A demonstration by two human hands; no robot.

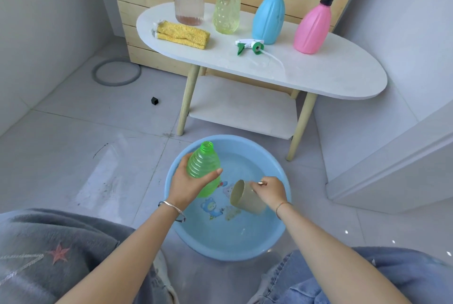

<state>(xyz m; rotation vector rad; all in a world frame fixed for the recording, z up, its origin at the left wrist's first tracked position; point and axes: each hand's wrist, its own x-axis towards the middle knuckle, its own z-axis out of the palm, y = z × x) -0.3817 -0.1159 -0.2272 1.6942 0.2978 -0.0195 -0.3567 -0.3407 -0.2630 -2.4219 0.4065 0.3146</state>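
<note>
My left hand (pixel 188 185) grips an open green plastic bottle (pixel 203 160) with no cap, held tilted over the left side of a blue basin (pixel 176 171) of water on the floor. My right hand (pixel 269 191) holds a beige cup (pixel 245 198) by its handle, tipped on its side with the mouth facing left, low over the water. The bottle's green and white spray head (pixel 250 46) lies on the white oval table (pixel 343 71) behind the basin.
On the table stand a clear pink spray bottle (pixel 189 2), a yellow-green one (pixel 226 2), a blue one (pixel 269 14) and a pink one (pixel 313 26), with a folded yellow cloth (pixel 182 35). A grey ring (pixel 116 72) and a small black cube (pixel 154 101) lie on the tiled floor.
</note>
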